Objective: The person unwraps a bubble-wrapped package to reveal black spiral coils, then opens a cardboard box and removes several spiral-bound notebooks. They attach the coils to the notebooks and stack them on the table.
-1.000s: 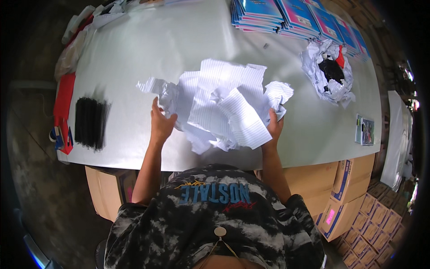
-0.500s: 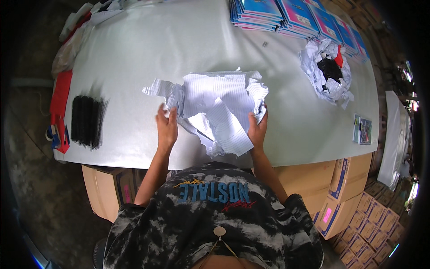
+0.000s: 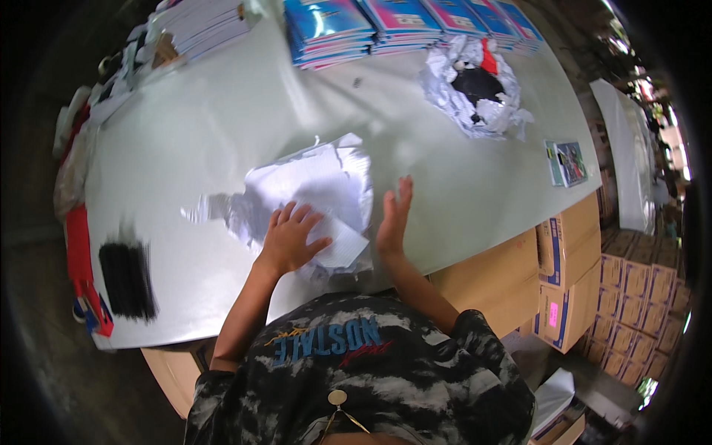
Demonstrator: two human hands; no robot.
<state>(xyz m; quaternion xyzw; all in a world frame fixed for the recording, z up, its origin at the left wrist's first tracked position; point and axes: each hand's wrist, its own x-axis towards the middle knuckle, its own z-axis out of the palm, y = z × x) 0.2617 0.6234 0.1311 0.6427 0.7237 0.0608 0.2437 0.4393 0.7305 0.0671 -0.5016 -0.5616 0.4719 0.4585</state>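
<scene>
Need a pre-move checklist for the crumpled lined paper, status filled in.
1. Left hand on the crumpled lined paper: ok, fingers spread over its near part.
2. Right hand on the paper: not ok, it is apart, to the paper's right.
3. Paper lying flat: not ok, edges crumpled and raised.
4. Paper apart from the black bundle: ok, table surface shows between them.
5. Paper apart from the other crumpled heap: ok, visible gap.
6. Underside of the paper: cannot tell, hidden.
</scene>
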